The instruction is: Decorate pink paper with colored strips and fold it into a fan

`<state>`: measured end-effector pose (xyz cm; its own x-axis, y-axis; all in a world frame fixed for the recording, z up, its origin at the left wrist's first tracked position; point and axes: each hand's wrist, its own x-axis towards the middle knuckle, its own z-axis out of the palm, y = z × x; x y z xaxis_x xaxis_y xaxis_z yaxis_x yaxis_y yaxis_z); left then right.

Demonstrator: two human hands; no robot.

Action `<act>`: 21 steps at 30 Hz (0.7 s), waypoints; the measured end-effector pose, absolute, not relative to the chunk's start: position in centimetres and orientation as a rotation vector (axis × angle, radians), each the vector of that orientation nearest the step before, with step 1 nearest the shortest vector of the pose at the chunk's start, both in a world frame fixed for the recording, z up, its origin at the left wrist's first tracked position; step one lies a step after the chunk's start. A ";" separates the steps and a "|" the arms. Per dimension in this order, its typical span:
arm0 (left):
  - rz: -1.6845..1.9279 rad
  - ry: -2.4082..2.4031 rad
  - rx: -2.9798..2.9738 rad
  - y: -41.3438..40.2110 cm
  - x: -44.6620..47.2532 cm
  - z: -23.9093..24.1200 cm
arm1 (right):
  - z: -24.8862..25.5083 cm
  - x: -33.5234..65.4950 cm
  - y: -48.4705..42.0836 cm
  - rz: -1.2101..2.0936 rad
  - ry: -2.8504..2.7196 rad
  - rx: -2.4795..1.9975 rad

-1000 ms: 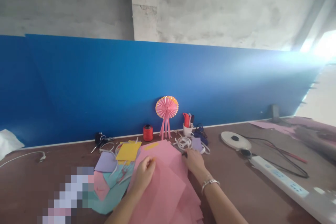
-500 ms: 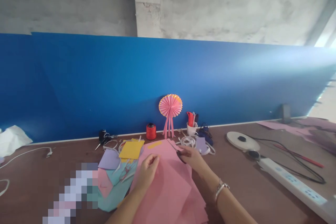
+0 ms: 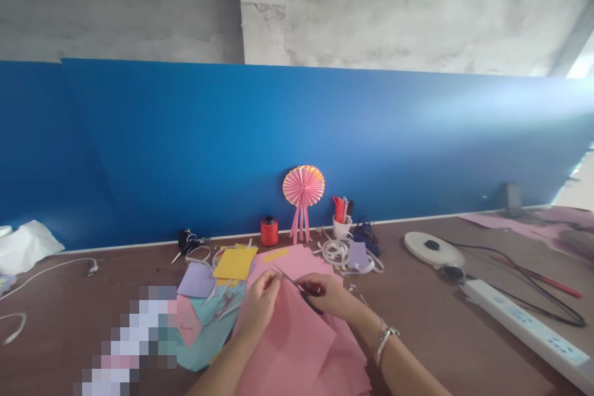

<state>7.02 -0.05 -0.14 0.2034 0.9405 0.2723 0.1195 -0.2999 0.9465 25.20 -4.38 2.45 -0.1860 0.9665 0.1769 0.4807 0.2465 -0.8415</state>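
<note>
My right hand [image 3: 327, 294] grips a pair of black-handled scissors [image 3: 301, 291], its blades pointing left and away toward my other hand. My left hand [image 3: 263, 297] is closed in a pinch on a sheet of pink paper [image 3: 301, 334], holding its far edge up beside the scissor tips. Whether the blades are cutting into the edge I cannot tell. More pink sheets [image 3: 348, 352] lie stacked beneath. A thin yellow strip [image 3: 276, 255] rests on the far end of the stack. Behind it a pink pleated paper rosette [image 3: 304, 187] with hanging strips leans against the blue panel.
Left of the stack lie yellow paper [image 3: 234, 264], purple paper [image 3: 196, 280] and teal paper [image 3: 208, 340]. A red thread spool [image 3: 269, 232] and a white cup of pens [image 3: 342, 227] stand at the back. To the right are a white round base [image 3: 434, 249] and a power strip [image 3: 524, 325].
My right hand has moved left and nearer to me, bringing the scissors to my left hand. The pink sheet's edge is now raised between the hands.
</note>
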 end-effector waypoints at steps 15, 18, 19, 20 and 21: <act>1.167 1.076 1.577 -0.7 7.2 0.9 | 2.4 24.8 -4.4 0.840 -1.787 -1.321; 1.164 1.082 1.578 -0.7 7.2 0.8 | 2.3 24.7 -4.3 0.837 -1.789 -1.335; 1.167 1.081 1.579 -0.6 7.1 0.8 | 2.3 24.6 -4.3 0.836 -1.789 -1.335; 1.170 1.077 1.583 -0.6 7.1 0.7 | 2.2 24.6 -4.3 0.836 -1.788 -1.333; 1.171 1.073 1.589 -0.5 7.1 0.6 | 2.2 24.6 -4.3 0.836 -1.784 -1.329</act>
<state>7.10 -0.54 0.55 0.1875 0.9558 0.2267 0.1419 -0.2547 0.9565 24.56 -4.33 2.22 -0.1831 0.9662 0.1812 0.4794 0.2487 -0.8416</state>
